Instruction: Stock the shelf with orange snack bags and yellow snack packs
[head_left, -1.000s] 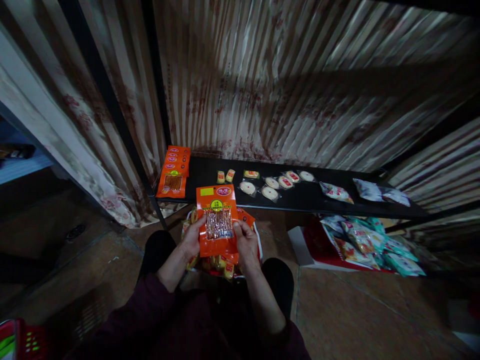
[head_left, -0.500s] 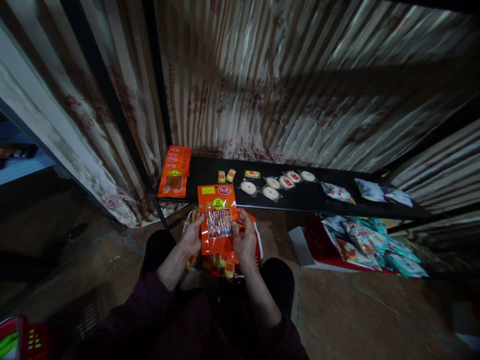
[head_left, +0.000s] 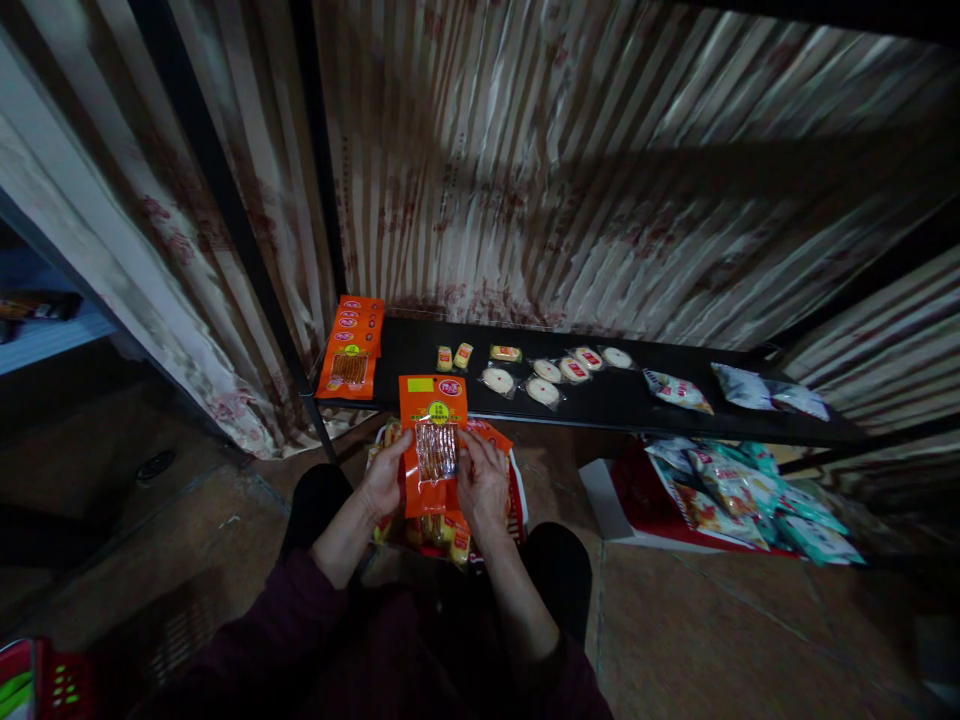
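Observation:
An orange snack packet [head_left: 431,405] with a clear window is held upright between my two hands. My left hand [head_left: 384,480] grips its left edge, thumb on the front. On the right edge, my right hand [head_left: 484,482] has its fingers bent over the packet's front. Below the hands, between my knees, sits a basket [head_left: 517,490] with small yellow wrapped snacks [head_left: 459,540] and more orange packaging. Overlapping orange packets [head_left: 349,345] lie at the left end of the black shelf [head_left: 397,340].
Along the shelf lie small yellow wrapped cakes [head_left: 463,355], several round white wrapped cakes [head_left: 543,391] and puffy bags [head_left: 677,390]. Beneath it at right is a red-and-white box [head_left: 622,500] holding green and white bags [head_left: 750,490]. A red basket [head_left: 60,685] stands lower left.
My right hand has shifted its hold, its fingers now curled over the packet's front at the right edge. The packet looks narrower and is slightly lower.

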